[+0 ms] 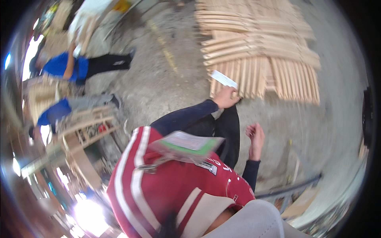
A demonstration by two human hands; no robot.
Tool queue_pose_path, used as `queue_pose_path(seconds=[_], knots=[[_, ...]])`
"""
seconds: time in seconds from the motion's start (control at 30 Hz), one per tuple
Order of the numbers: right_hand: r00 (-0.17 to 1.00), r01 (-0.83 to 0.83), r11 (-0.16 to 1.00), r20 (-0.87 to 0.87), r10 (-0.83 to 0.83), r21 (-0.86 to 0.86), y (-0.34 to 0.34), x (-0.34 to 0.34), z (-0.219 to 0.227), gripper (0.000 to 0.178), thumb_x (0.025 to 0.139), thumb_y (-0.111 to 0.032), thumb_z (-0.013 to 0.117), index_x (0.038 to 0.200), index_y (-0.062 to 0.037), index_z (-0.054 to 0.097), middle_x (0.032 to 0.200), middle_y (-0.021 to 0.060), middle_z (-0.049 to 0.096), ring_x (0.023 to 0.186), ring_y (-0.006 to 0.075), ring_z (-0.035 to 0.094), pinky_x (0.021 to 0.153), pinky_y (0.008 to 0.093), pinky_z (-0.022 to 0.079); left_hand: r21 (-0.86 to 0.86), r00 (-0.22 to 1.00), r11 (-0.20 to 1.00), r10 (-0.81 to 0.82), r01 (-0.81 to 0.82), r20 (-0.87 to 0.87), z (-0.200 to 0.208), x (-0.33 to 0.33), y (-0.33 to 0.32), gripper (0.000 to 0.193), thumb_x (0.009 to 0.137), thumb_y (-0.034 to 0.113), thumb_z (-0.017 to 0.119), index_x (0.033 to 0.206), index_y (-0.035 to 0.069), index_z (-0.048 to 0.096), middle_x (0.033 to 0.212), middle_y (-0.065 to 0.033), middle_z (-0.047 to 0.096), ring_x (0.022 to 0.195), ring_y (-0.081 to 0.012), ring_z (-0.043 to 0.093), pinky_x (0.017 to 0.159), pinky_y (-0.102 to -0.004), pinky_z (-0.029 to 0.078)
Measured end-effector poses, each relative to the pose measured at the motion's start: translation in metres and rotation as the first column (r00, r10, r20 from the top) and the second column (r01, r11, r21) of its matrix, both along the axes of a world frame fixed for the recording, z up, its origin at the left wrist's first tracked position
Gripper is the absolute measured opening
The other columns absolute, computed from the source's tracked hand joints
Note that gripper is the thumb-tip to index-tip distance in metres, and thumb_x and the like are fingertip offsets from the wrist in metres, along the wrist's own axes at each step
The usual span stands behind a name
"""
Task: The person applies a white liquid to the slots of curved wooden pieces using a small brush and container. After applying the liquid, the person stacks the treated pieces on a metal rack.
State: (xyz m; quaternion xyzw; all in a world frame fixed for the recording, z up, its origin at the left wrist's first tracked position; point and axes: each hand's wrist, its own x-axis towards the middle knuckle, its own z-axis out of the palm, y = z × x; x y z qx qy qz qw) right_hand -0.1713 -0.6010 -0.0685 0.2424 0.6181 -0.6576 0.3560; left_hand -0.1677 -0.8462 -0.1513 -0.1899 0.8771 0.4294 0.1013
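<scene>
My left hand reaches forward beside my dark trouser leg, its fingers closed at the near end of a narrow white strip that looks like paper. The strip lies over the near left corner of a large stack of pale wooden slats. My right hand is raised on the right, apart from the stack. Its fingers are loosely bent with gaps between them, and nothing shows in it. A badge in a clear holder with a green edge hangs before my red top.
Two people in blue tops, one farther and one nearer, stand at the left among wooden pieces. A wooden frame is near them. Grey concrete floor carries a worn yellow line. A dark metal rail is at lower right.
</scene>
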Motion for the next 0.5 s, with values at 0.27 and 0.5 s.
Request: queue_pose_path(seconds=[0.27, 0.5], knots=[[0.974, -0.104, 0.994, 0.199, 0.111, -0.043, -0.045, -0.060, -0.051, 0.030, 0.100, -0.036, 0.050, 0.107, -0.0081, 0.060, 0.099, 0.0052, 0.065, 0.089, 0.0142, 0.061, 0.079, 0.0297, 0.047, -0.325, 0.960, 0.945, 0.053, 0.041, 0.275, -0.121, -0.075, -0.096, 0.070, 0.065, 0.037, 0.078, 0.120, 0.001, 0.053, 0.119, -0.0219, 0.055, 0.115, -0.0379, 0.052, 0.095, -0.0473, 0.045], [0.921, -0.055, 0.998, 0.388, 0.043, 0.021, -0.057, -0.040, -0.099, 0.027, 0.102, -0.032, 0.048, 0.105, -0.0073, 0.058, 0.093, 0.0052, 0.064, 0.084, 0.0148, 0.061, 0.073, 0.0294, 0.049, -0.456, 0.902, 0.872, 0.039, 0.179, 0.430, -0.266, -0.088, -0.157, 0.096, 0.073, 0.033, 0.070, 0.150, -0.002, 0.022, 0.156, -0.0232, 0.022, 0.144, -0.0357, 0.025, 0.111, -0.0554, 0.028]])
